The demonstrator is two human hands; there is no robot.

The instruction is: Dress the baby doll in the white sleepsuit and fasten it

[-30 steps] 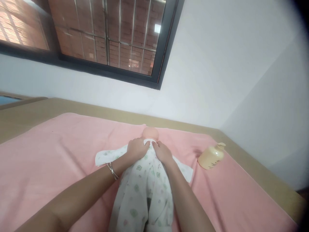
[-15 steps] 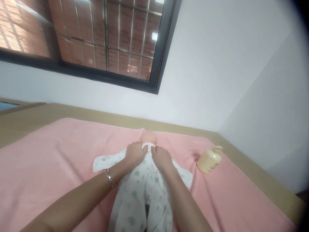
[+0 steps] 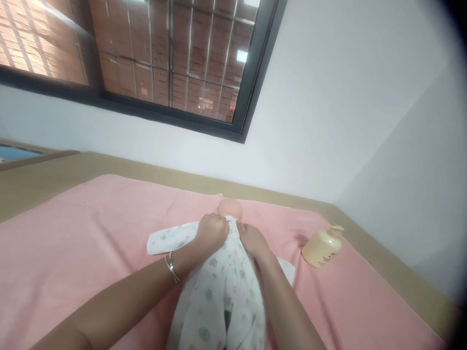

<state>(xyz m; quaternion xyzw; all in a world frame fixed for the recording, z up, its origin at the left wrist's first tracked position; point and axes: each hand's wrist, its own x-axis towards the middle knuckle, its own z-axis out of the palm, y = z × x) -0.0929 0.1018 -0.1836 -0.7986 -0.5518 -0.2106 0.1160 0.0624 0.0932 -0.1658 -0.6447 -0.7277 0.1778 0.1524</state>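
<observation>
A baby doll [image 3: 230,209] lies on its back on a pink towel [image 3: 91,238], head away from me. It wears a white garment with small green prints [image 3: 219,287]. My left hand [image 3: 213,232], a bracelet on its wrist, is curled closed on the cloth at the doll's collar. Beside it, my right hand [image 3: 251,239] pinches the other side of the collar. Both hands sit just below the doll's head, nearly touching. The doll's face is mostly hidden behind them.
A cream pump bottle [image 3: 321,247] lies on its side on the towel at the right. The towel covers a tan surface [image 3: 401,277] set against white walls. A dark-framed window [image 3: 175,63] is above.
Both hands have stayed at the collar, and the left has curled tighter into a fist. The view has shifted slightly.
</observation>
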